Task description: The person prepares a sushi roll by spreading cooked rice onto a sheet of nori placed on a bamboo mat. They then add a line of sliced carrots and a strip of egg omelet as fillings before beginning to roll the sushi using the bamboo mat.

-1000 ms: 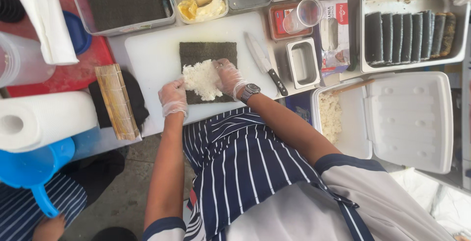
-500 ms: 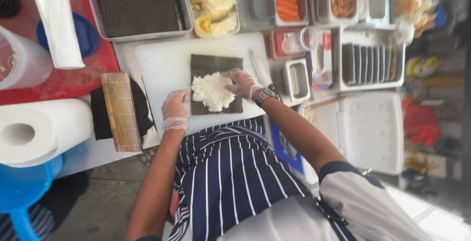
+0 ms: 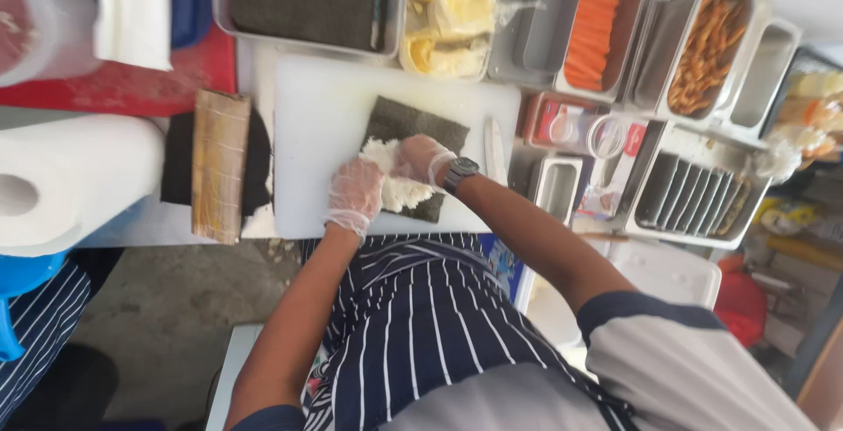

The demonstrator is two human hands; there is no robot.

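White rice point(image 3: 402, 190) on dark seaweed sheet point(image 3: 413, 124)

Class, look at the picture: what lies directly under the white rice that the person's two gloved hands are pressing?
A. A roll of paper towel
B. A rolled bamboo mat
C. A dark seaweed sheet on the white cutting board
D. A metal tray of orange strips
C: the rice sits on a dark seaweed sheet on the white cutting board, with the left hand and right hand on it.

near the bench's left edge we see a paper towel roll point(image 3: 66, 181) and a rolled bamboo mat point(image 3: 218, 163); along the far edge, trays of orange strips point(image 3: 597, 23) and yellow omelette point(image 3: 452, 18).
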